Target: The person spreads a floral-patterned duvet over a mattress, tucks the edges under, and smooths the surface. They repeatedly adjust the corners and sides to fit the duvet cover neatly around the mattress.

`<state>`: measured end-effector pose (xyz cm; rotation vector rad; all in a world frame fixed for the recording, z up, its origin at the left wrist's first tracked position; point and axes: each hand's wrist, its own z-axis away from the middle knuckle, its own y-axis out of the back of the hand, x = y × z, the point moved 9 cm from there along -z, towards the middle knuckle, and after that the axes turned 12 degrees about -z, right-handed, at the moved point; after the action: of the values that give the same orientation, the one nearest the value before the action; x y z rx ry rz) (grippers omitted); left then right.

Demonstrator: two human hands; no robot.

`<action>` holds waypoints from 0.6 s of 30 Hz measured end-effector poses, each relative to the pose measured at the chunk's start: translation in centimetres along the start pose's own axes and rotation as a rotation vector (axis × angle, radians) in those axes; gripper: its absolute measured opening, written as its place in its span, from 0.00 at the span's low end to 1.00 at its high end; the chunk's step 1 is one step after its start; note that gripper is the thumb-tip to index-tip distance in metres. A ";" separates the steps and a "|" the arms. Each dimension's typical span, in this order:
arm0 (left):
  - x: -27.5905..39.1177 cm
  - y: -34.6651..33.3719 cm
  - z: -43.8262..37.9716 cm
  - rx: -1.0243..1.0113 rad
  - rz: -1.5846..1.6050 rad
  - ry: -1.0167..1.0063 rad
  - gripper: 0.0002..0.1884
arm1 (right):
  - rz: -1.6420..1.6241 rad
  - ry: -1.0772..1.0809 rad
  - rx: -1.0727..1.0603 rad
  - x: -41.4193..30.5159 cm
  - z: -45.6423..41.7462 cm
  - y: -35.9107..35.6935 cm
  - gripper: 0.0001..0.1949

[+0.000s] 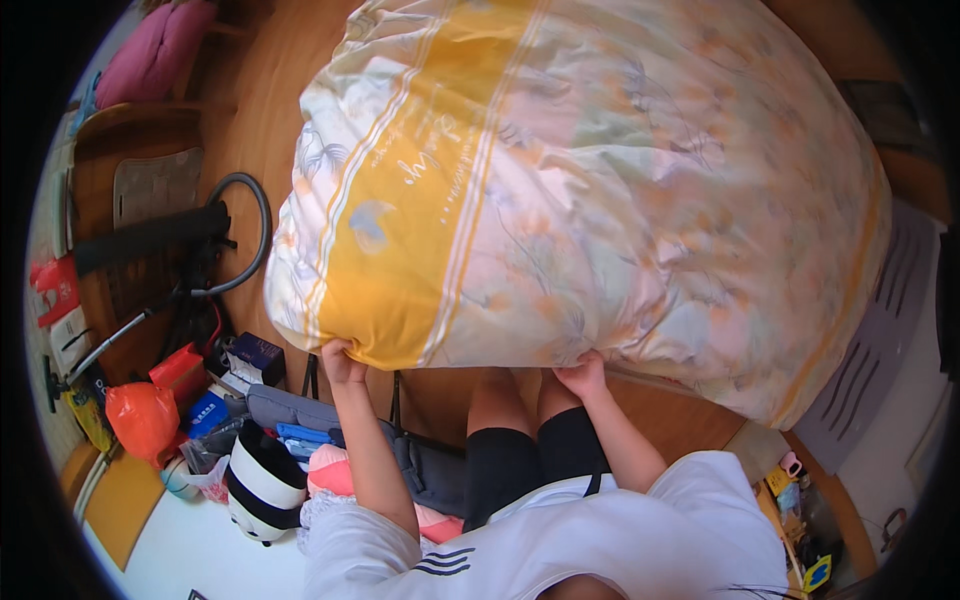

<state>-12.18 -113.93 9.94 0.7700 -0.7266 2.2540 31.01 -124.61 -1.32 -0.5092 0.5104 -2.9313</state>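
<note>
A large quilt (570,210) with pale floral print and a yellow band spreads out in front of me, hiding much of the wooden floor. My left hand (344,362) grips its near edge at the yellow band's corner. Farther right along the same edge, my right hand (584,374) pinches the pale floral part. Beneath both hands the fabric's underside is hidden. The quilt is wrinkled on its right half and bulges up towards its middle.
Left stand a wooden chair (135,120), a vacuum hose (262,217) and an orange plastic bag (142,421). A panda plush (264,484) and a dark grey padded seat (431,472) lie near my left arm. A grey mat (862,345) is at right.
</note>
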 end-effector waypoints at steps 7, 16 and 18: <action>-5.8 7.6 -9.2 0.256 0.306 0.265 0.24 | 0.152 0.378 0.526 -1.6 -3.5 6.2 0.24; 7.4 7.2 -10.9 0.886 -0.195 -0.051 0.35 | 0.179 0.718 0.650 10.8 -4.8 0.9 0.40; 7.6 8.6 -12.6 0.811 -0.253 -0.052 0.36 | 0.203 0.624 0.622 15.5 -6.5 -1.6 0.40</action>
<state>-27.12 -108.17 4.11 1.2053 0.3053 2.2671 14.17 -123.85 -1.83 0.5043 -0.2999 -2.7794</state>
